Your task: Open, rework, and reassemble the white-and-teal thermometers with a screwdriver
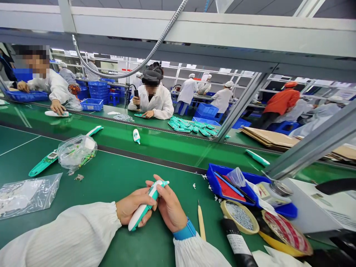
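Both hands hold one white and green handheld device, which looks like an ear thermometer. It is tilted, with its narrow green tip pointing up and to the right. My left hand wraps round the lower body, thumb across the front. Around the upper end close the fingers and thumb of my right hand, the thumb near the tip. A blue band circles the right wrist. On the bench right of that hand lies a pointed tool with a pale wooden handle. Part of the device is hidden behind my fingers.
Left are a clear bag of parts, an open green housing and a flat plastic bag. Right are a blue tray, a bowl of screws and tape rolls. Across the belt co-workers sit.
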A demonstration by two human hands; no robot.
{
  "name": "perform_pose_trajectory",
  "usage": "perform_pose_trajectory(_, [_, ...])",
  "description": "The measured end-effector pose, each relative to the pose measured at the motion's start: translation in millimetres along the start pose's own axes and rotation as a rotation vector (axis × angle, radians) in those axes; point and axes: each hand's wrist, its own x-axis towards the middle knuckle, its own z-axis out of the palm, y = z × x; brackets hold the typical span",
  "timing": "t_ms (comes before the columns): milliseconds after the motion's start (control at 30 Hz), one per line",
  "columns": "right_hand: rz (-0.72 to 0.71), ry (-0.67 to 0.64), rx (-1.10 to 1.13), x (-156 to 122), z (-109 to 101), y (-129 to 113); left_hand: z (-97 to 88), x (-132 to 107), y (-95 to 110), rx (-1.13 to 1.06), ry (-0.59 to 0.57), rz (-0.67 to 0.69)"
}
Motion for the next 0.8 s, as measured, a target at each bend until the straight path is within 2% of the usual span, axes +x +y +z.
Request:
perform_pose_trajectory(167, [0.026, -0.046, 0.024, -1, 1, 0, 1.4, 0, -1, -0.049, -0.026, -0.052])
perform_pose_trajectory(367, [-0.016, -0.021, 0.063, -1, 3, 0, 2.5, -1, -3, -0.056, -0.038, 0.003])
perform_pose_trajectory(500, [0.035, -0.060, 0.085, -2, 1, -3, 6.8, -1, -1, 0.025, 0.022, 0.002])
perform_pose_trajectory(567, [0.030, -0.059, 0.108, -1, 0, -4, 10.4, -2, 2, 0.158, 0.107, -0.004])
perform_pose_trajectory(633, [-0.006, -0.018, 0.081, 2, -2, -2, 12.4, -3, 6, 0.404, 0.224, 0.030])
perform_pose_trajectory(700, [-0.050, 0.030, 0.018, 5, -3, 0, 11.3, -5, 9, 0.724, 0.307, 0.169])
perform_pose_trajectory(800, [-0.083, 0.065, -0.044, 9, -4, 5, 6.2, -8, 11, 1.137, 0.320, 0.360])
